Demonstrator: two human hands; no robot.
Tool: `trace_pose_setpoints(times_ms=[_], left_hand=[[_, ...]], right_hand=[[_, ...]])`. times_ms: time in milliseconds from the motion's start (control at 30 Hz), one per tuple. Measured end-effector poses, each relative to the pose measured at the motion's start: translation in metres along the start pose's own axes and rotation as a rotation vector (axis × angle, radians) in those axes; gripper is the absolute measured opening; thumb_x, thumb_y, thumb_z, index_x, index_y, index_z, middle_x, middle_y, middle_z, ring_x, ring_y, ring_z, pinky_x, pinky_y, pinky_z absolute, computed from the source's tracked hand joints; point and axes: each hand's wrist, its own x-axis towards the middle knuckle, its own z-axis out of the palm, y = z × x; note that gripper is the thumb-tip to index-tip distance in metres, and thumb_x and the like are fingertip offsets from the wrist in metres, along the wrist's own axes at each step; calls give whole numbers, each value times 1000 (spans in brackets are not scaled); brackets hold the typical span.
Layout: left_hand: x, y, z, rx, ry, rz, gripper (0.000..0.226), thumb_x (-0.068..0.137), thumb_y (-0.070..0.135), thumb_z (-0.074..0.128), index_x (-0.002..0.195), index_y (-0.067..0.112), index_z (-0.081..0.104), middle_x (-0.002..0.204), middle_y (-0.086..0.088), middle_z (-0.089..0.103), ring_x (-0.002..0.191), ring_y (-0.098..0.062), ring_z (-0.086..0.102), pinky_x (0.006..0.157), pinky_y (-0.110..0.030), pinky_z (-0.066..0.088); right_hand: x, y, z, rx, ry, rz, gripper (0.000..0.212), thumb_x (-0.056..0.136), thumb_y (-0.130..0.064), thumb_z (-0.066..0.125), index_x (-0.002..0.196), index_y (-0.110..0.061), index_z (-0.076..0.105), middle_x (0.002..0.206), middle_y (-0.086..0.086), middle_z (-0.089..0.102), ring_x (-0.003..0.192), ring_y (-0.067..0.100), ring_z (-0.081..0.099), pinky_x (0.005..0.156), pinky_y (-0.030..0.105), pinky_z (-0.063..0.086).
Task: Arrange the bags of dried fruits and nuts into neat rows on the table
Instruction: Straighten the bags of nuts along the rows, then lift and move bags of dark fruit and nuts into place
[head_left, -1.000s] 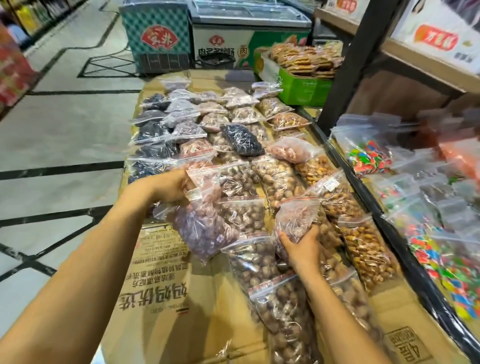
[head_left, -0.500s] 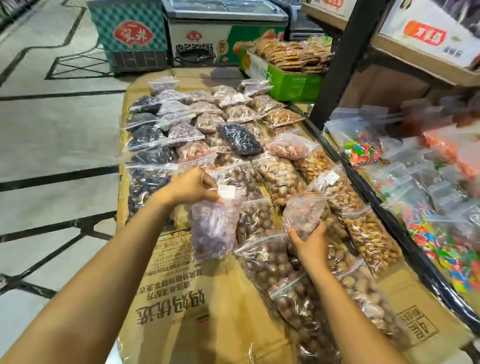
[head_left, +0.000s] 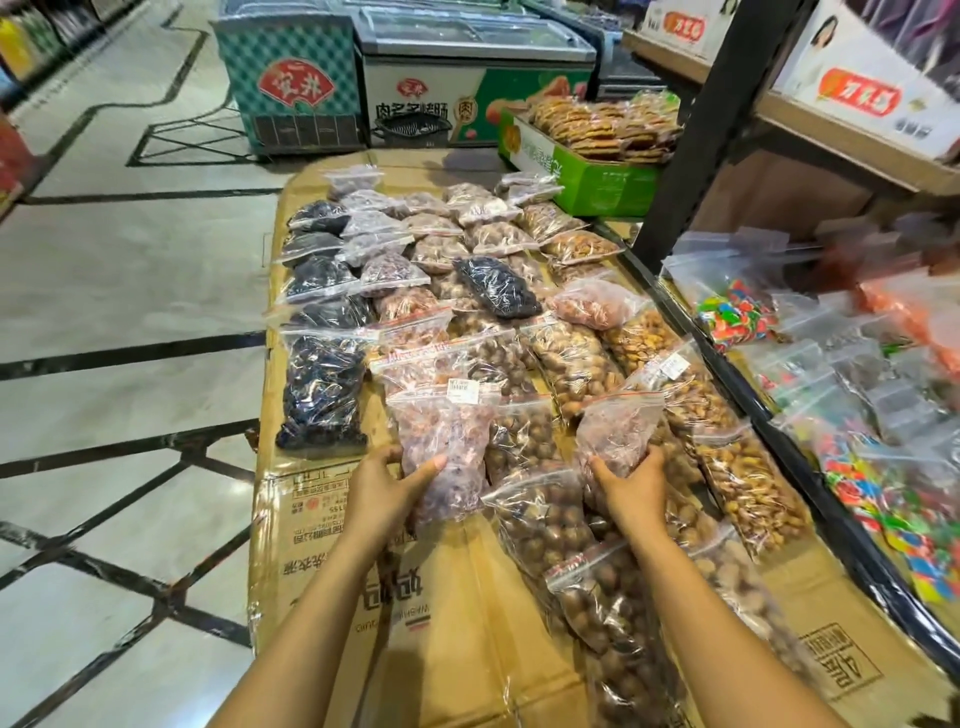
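Two bare hands, two bags: at the near end of the cardboard-covered table (head_left: 467, 639) we see the left hand (head_left: 387, 493) gripping the bottom of a clear zip bag of pinkish-purple dried fruit (head_left: 447, 441). Its thumb is curled over the front, and a white price label sits at the bag's top. We cannot tell whether this bag rests on the cardboard or is lifted just clear. The right hand (head_left: 631, 483) has its fingers wrapped round the lower end of a smaller clear zip bag of pale pink pieces (head_left: 618, 431), held tilted above the bags of round brown nuts (head_left: 545, 514) in the middle. We count five clear bags of black dried fruit (head_left: 322, 389) in a column down the left edge, and a sixth black-fruit bag (head_left: 496, 286) lying askew mid-table. The other nut bags overlap too much for us to count, and those at the far edge are small and indistinct. At the far right corner stands one green carton of packed biscuits (head_left: 597, 176), with two chest freezers (head_left: 467, 78) behind. Past the right edge, bags of coloured sweets (head_left: 737, 312) are smeared by blur, and the frame's bottom cuts off both forearms.
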Motion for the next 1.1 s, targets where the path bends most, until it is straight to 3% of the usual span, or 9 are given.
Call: trace_pose_setpoints(times_ms=[200, 267, 400, 567, 700, 833, 933, 1000, 1100], left_hand=[[8, -18, -12, -40, -95, -98, 57, 57, 76, 60, 67, 22, 47, 58, 5, 54, 59, -21, 55, 74, -45, 56], [1, -16, -14, -66, -116, -85, 54, 63, 73, 57, 76, 20, 55, 68, 1, 63, 64, -20, 59, 74, -41, 57], [-3, -9, -17, -313, -177, -191, 68, 89, 63, 35, 126, 10, 55, 121, -15, 62, 111, -33, 60, 81, -34, 54], [-7, -15, -38, -457, -198, -248, 91, 76, 77, 20, 126, 9, 54, 114, -13, 63, 98, -27, 61, 79, -33, 53], [-20, -14, -31, -302, -264, -99, 75, 79, 70, 43, 134, 19, 48, 134, -6, 55, 118, -23, 55, 89, -35, 51], [-34, -20, -2, -172, -206, -58, 119, 41, 87, 64, 141, 35, 27, 139, -1, 46, 118, -23, 55, 96, -46, 51], [-34, -20, 5, -214, -90, -81, 121, 41, 83, 69, 140, 31, 24, 138, -4, 46, 119, -24, 53, 101, -47, 46], [-37, -20, 4, -182, -72, -79, 123, 46, 79, 69, 145, 24, 21, 135, 1, 42, 121, -22, 48, 103, -47, 43], [-39, -23, -6, -145, -158, -42, 103, 45, 81, 65, 130, 28, 39, 127, -4, 49, 108, -20, 57, 91, -41, 53]], right_hand=[[-24, -38, -16, 173, 25, -53, 74, 79, -23, 76, 138, -5, 34, 135, 12, 45, 120, 27, 46, 95, 35, 39], [-39, -48, -23, 183, -69, -141, 75, 78, -30, 75, 139, -11, 37, 133, 7, 46, 119, 24, 47, 96, 38, 42], [-80, -58, -12, 241, -415, -174, 79, 62, -46, 76, 131, -24, 44, 121, -1, 59, 101, 18, 62, 81, 33, 54], [-123, -16, 43, -46, -683, -313, 67, 71, -34, 80, 126, -32, 42, 118, -12, 58, 106, 10, 58, 84, 19, 50], [-128, 2, 58, -341, -574, -466, 86, 77, -59, 62, 148, -31, 24, 134, -6, 38, 125, 9, 34, 106, 30, 35], [-120, 1, 55, -262, -472, -468, 92, 75, -86, 27, 138, -21, 46, 123, -5, 50, 116, 9, 44, 103, 34, 40], [-110, 2, 55, -155, -319, -341, 73, 81, -74, 42, 124, -18, 56, 120, -1, 56, 110, 16, 55, 97, 42, 48], [-101, -2, 52, -257, -164, -396, 55, 84, -51, 62, 124, -14, 56, 123, 4, 55, 122, 23, 47, 105, 43, 40], [-75, -10, 39, -381, -165, -245, 80, 72, -52, 74, 136, -15, 44, 139, 5, 47, 134, 27, 32, 111, 44, 31]])
